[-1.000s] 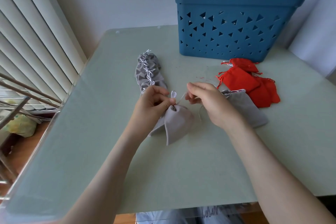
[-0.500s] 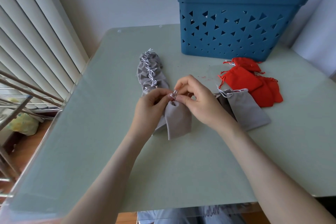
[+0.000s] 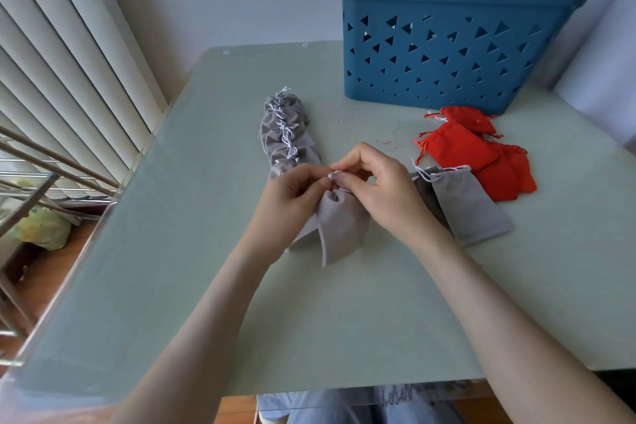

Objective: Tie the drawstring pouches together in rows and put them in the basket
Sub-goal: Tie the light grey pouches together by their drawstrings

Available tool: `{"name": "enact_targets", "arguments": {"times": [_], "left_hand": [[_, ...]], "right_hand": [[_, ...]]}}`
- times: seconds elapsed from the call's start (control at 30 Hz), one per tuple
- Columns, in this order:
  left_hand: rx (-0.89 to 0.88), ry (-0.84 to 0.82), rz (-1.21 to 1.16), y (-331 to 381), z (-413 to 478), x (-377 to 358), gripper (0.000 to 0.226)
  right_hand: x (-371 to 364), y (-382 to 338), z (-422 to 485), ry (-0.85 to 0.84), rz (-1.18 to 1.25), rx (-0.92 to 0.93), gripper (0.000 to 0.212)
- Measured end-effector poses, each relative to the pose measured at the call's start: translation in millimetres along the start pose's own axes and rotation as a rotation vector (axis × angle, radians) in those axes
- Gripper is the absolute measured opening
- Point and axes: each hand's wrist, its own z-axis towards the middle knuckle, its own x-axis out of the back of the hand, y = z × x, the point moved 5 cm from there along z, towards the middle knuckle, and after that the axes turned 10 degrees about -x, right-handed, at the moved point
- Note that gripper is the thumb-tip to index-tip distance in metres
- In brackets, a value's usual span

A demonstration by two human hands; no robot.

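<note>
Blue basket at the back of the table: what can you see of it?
The blue basket looks like moulded plastic: rectangular, dark blue, with a plain band under the rim and walls pierced by small triangular holes. It stands upright and open-topped on the pale green table, at its far right. Its contents are hidden from here. Red pouches lie just before its front wall; whether the nearest touches it is unclear.

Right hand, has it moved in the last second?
Yes. The right hand moved left, off the loose grey pouch, to meet the left hand at the drawstring.
</note>
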Motion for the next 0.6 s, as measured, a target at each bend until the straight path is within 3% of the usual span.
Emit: {"name": "enact_targets", "arguments": {"times": [0.13, 0.33, 0.5, 0.6], "left_hand": [[0.029, 0.006, -0.007, -2, -1, -2, 0.005], [0.056, 0.102, -0.01, -9, 2, 3, 0.025], [0.046, 0.121, -0.009, -11, 2, 2, 0.019], [0.01, 0.118, 0.126, -12, 2, 2, 0.017]], "right_hand": [[1, 1, 1, 0.017, -0.024, -0.011, 0.025], [-2, 2, 2, 0.022, -0.044, -0.011, 0.028], [-12, 16, 7, -0.172, 0.181, -0.254, 0.016], [-18, 19, 3, -0.297, 0.269, -0.333, 0.015]]}}
